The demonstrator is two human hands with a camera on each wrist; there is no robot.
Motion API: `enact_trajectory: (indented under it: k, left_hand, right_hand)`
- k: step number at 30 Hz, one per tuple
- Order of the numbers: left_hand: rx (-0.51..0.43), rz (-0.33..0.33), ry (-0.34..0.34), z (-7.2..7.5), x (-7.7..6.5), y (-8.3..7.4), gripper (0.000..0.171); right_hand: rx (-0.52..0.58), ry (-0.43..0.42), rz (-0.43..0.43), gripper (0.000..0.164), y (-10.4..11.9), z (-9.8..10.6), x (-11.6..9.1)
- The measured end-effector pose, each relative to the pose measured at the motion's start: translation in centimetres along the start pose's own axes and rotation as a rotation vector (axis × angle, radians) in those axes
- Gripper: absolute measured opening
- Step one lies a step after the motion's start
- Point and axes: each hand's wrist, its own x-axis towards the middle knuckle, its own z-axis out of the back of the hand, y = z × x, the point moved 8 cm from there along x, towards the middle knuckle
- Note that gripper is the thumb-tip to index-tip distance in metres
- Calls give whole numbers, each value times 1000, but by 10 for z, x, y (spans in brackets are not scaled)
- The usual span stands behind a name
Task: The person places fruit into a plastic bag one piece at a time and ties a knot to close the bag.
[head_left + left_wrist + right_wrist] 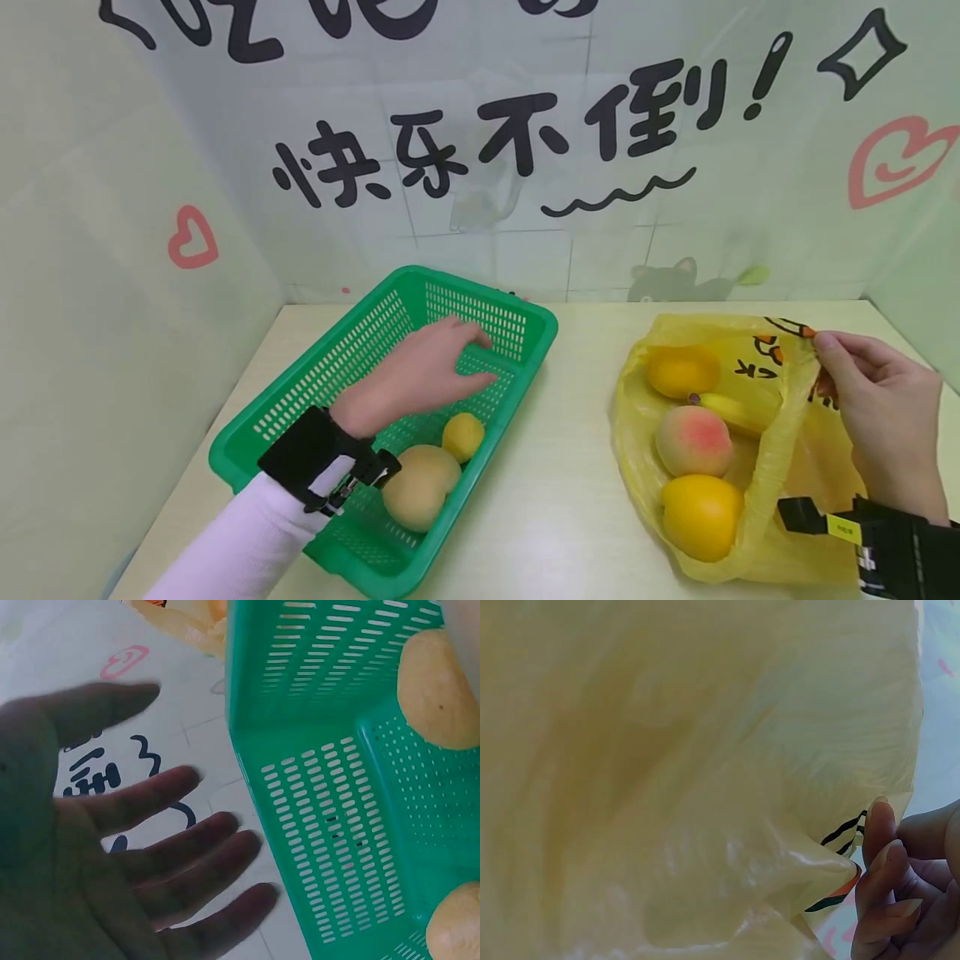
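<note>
My left hand point(423, 362) hovers over the green plastic basket point(540, 321), fingers spread and holding nothing; in the left wrist view the palm is bare. Inside the basket lie a large beige round fruit point(422, 487) and a small yellow fruit point(462, 437). My right hand point(885, 392) pinches the rim of a yellow plastic bag point(810, 467) between thumb and fingers, keeping its mouth spread. Through that mouth show a yellow-orange fruit point(682, 372), a banana point(738, 414), a peach point(693, 442) and an orange point(702, 517). Bag film point(667, 750) fills most of the right wrist view.
Basket and bag stand apart on a pale wooden table point(558, 467). Behind them rises a light wall sheet point(480, 250) with black lettering and a pink heart point(192, 237). The left forearm covers part of the basket.
</note>
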Motion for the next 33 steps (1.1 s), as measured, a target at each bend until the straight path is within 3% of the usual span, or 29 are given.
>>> enact_trajectory:
  k: [6,12,16,23,33]
  left_hand:
    - [99,38,260,-20,-21,15,69]
    - [31,52,392,-34,-39,20,66]
    - [37,86,481,-49,-46,24,64]
    - [75,116,521,-66,-47,28,60]
    - [100,103,559,-73,-40,32,61]
  right_hand:
    - [-6,0,-13,10,-1,2,1]
    - [12,-1,-4,10,0,3,2]
    - [2,0,2,11,-1,3,2]
    - [-7,-4,-8,10,-2,3,2]
    - [-16,-2,-1,9,-1,3,2]
